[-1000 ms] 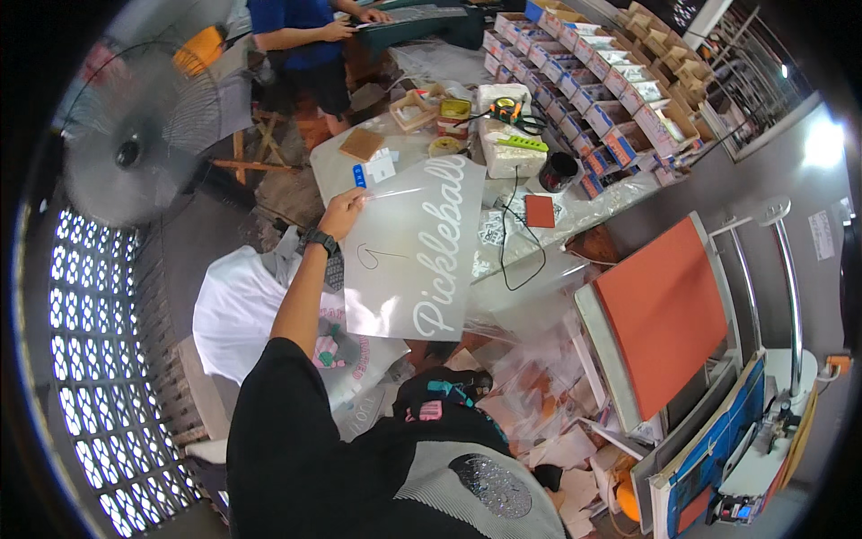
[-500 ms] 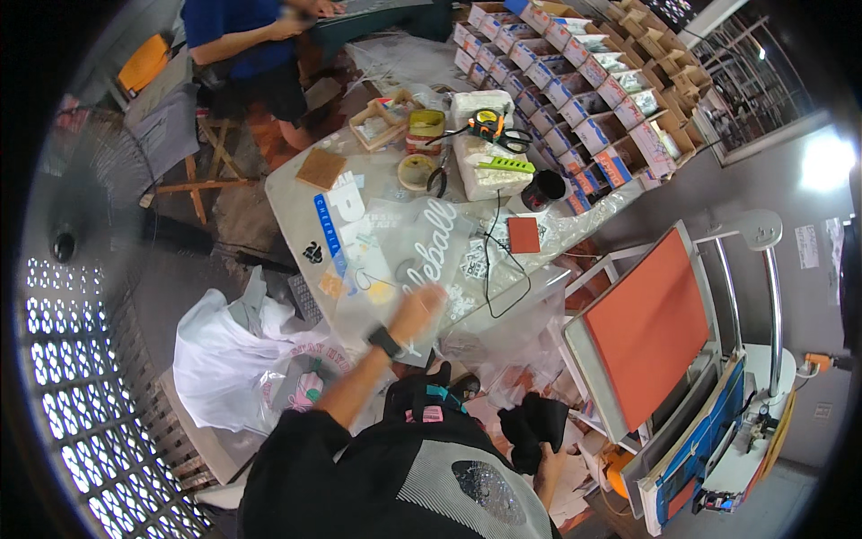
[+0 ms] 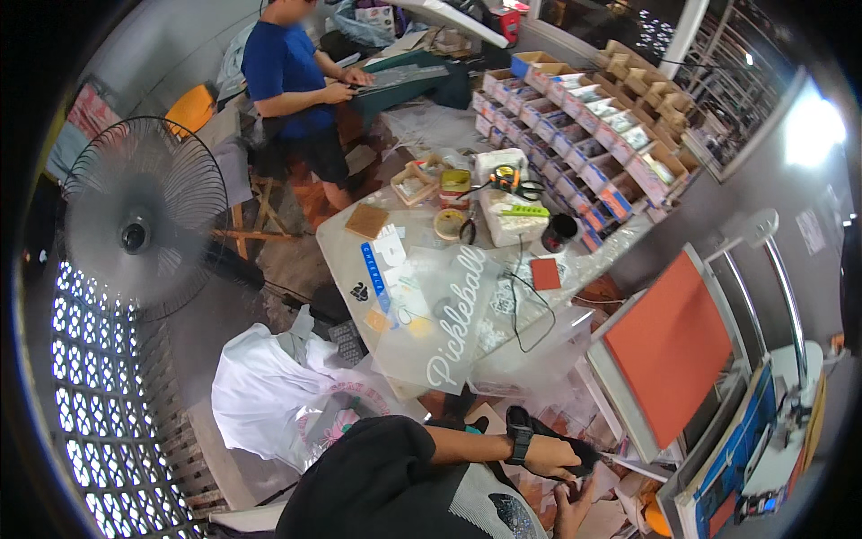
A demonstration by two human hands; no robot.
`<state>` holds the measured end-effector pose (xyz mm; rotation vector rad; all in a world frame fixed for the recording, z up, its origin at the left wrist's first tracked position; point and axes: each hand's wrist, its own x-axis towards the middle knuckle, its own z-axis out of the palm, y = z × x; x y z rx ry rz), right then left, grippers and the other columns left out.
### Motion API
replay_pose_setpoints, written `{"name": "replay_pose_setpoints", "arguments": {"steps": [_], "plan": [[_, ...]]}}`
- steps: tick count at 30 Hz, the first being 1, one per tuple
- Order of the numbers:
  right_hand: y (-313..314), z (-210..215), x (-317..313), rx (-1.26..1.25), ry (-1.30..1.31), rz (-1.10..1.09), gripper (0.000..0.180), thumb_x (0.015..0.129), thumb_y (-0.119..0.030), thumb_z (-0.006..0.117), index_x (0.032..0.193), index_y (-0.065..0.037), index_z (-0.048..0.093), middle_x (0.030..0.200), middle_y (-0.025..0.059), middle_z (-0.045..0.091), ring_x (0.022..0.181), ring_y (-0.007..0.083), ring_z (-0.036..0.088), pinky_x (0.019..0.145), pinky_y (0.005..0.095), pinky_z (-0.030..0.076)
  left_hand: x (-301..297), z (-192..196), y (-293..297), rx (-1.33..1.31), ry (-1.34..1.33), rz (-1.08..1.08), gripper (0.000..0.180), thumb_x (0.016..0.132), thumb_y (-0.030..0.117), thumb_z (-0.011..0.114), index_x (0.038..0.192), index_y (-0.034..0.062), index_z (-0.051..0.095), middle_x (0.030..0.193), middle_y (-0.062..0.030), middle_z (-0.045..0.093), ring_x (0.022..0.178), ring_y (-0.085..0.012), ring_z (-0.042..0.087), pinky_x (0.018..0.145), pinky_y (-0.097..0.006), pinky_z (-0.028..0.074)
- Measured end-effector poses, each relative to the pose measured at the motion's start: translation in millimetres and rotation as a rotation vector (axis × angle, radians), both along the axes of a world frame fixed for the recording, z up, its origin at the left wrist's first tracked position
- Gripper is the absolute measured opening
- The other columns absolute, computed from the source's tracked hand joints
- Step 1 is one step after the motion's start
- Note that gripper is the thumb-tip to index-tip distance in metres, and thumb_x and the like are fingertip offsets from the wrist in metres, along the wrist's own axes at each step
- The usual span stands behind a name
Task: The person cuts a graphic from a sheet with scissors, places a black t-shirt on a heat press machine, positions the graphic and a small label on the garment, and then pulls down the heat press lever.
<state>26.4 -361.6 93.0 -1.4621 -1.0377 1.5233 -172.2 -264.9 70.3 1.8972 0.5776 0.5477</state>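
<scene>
At the lower right, a piece of black cloth [image 3: 582, 456] is between my two hands, low beside the heat press. My left hand [image 3: 549, 455], with a dark watch on its wrist, reaches across my body and is closed on the cloth. Just below it, my right hand [image 3: 575, 505] has its fingers bent up against the cloth's lower edge; part of the grip is hidden. On the table lies a clear film sheet [image 3: 458, 314] with white lettering, its near end overhanging the edge.
The heat press [image 3: 669, 346] with an orange-red pad stands at right. The table [image 3: 337, 242] carries a black mug [image 3: 558, 234], tape measure and cutter. White shirts [image 3: 265, 386] lie at left, near a running fan [image 3: 135, 235]. A co-worker [image 3: 287, 81] stands at the far left.
My left hand has left the film sheet on the table and come down right to the black cloth, joining my right hand. The view has shifted, showing more of the co-worker.
</scene>
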Motion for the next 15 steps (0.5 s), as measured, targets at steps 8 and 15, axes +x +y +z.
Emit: {"name": "replay_pose_setpoints", "arguments": {"steps": [8, 15], "plan": [[-64.2, -29.1, 34.8, 0.514, -0.656, 0.079, 0.035, 0.066, -0.002, 0.078, 0.091, 0.000, 0.054, 0.102, 0.0150, 0.057, 0.098, 0.0287, 0.057, 0.086, 0.0345, 0.045, 7.6, 28.6, -87.5, 0.142, -0.030, 0.299, 0.033, 0.080, 0.013, 0.073, 0.106, 0.0063, 0.055, 0.099, -0.0138, 0.056, 0.093, -0.0382, 0.062, 0.079, -0.044, 0.050], [-94.4, 48.7, 48.6, 0.482, -0.516, -0.020, 0.027, 0.072, 0.000, 0.075, 0.096, 0.001, 0.061, 0.109, 0.0150, 0.058, 0.097, 0.0220, 0.056, 0.091, 0.0339, 0.044, 15.5, 56.4, -128.9, 0.218, -0.352, 0.393, 0.025, 0.075, -0.002, 0.071, 0.089, 0.0015, 0.051, 0.110, -0.0128, 0.067, 0.094, -0.0300, 0.067, 0.083, -0.036, 0.052]]}}
